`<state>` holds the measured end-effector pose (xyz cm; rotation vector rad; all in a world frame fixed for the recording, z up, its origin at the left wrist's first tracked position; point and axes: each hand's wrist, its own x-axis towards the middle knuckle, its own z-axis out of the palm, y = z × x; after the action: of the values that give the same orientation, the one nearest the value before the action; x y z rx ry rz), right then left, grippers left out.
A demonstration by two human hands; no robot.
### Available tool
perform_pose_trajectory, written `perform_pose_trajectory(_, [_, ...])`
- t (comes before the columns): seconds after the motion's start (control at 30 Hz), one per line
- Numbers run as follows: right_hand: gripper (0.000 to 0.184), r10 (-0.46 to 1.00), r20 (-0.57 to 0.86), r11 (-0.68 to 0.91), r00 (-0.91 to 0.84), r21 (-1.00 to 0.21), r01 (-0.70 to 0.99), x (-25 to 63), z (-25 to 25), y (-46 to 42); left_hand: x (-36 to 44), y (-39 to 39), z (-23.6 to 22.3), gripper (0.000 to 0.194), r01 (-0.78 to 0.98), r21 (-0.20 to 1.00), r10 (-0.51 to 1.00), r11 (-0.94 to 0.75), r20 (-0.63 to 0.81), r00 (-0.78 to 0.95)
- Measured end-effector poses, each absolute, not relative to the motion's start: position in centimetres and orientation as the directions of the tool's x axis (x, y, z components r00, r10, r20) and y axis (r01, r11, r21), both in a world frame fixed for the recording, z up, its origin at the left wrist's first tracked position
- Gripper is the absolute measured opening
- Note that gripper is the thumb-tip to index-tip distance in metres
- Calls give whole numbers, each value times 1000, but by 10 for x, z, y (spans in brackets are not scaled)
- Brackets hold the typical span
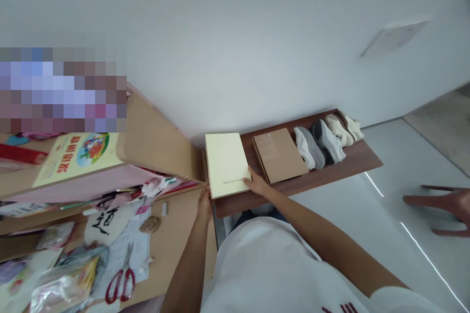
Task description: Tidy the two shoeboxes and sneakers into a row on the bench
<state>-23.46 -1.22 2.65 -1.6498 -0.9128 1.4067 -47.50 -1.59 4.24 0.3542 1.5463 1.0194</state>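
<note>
my white t-shirt (264,264) fills the bottom of the view, with maroon marks near its lower edge, and my bare forearms reach out on either side of it. on the desk (183,220) to my left, a pair of red-handled scissors (126,265) lies with its blades pointing away from me, partly over a printed sheet (137,239), and a clear plastic bag (62,288) sits further left. my left hand (204,204) is curled at the lower left corner of a cream box (224,159), gripping its side, though some of those fingers are hidden. my right hand (257,183) grasps the opposite side, thumb on the lid near the dark printed lettering, the other fingers along the right edge. the box is over the left end of a dark brown wooden bench (362,159), just beside the desk; i cannot tell whether its underside touches the wood. right of it, a brown cardboard box (281,154) lies flat on the bench, and past that stands a row of sneakers (310,149), grey, white and cream. a brown stool (429,200), cut off by the view, is on the pale floor (352,220) well to my right. behind the bench rises a plain white wall (257,49), with a white switch plate (396,37) high on the right.
</note>
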Motion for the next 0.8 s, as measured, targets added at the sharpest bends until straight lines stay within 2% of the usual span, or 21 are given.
perform_pose_trajectory(0.13, [84, 870, -490, -492, 44, -863, 118, -248, 30, -29, -476, -33, 52, 41, -342, 768, 742, 541, -628, -236])
perform_pose_trajectory(0.23, [85, 827, -562, -560, -24, -826, 65, -262, 40, -37, -461, -46, 60, 45, -300, 821, 811, 486, -552, -194])
perform_pose_trajectory(0.33, [76, 774, -607, -629, -181, -772, -97, -269, 50, -43, -440, -59, 65, 51, -78, 927, 899, 366, -374, -228])
perform_pose_trajectory(0.43, [68, 761, -604, -647, -239, -735, -203, -266, 52, -49, -421, -74, 70, 59, 246, 937, 963, 247, -208, -171])
perform_pose_trajectory(0.53, [60, 754, -641, -652, -144, -703, -284, -254, 44, -52, -402, -90, 71, 67, 471, 870, 988, 148, -147, -39])
perform_pose_trajectory(0.67, [46, 702, -699, -652, 134, -707, -274, -237, 25, -52, -386, -103, 62, 70, 549, 821, 961, 159, -257, 105])
perform_pose_trajectory(0.8, [44, 682, -702, -653, 206, -711, -261, -229, 12, -54, -401, -94, 41, 72, 562, 763, 931, 320, -364, -35])
